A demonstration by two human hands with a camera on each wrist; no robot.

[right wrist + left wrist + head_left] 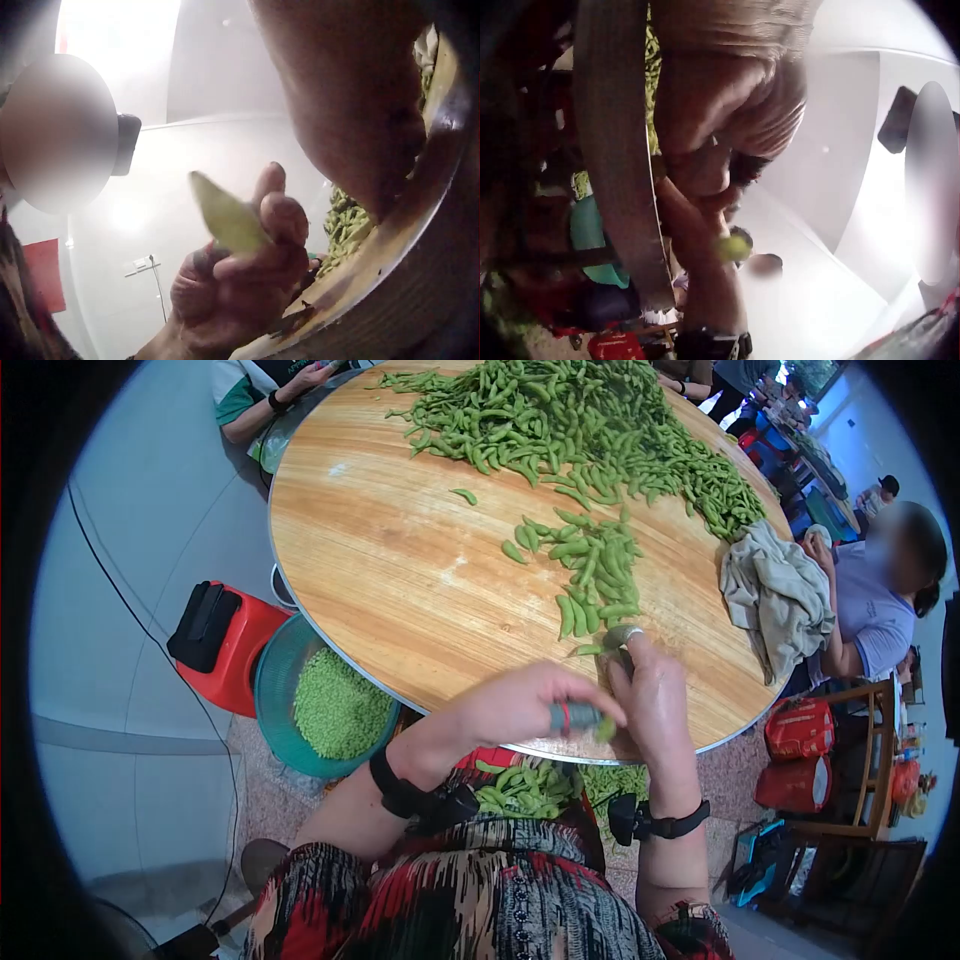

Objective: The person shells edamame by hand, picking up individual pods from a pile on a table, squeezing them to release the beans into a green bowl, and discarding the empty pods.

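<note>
My left hand (pixel 515 705) is above the table's near edge, with grey wraps and a red band on its fingers. It pinches a green soybean pod (pixel 225 217), seen large in the right wrist view and as a green blur in the left wrist view. My right hand (pixel 655 700) is just right of it, grey covering on a fingertip, with its fingers down at the near end of a small group of pods (pixel 605 565). One pod (pixel 587 650) lies right by those fingertips; I cannot tell whether they grip it.
A large heap of pods (pixel 560 420) covers the far side of the round wooden table (pixel 400 560). A teal basket of shelled beans (pixel 340 705) stands at lower left beside a red stool (pixel 235 650). More pods (pixel 525 790) lie below the edge. A cloth (pixel 775 590) lies right, near a seated person.
</note>
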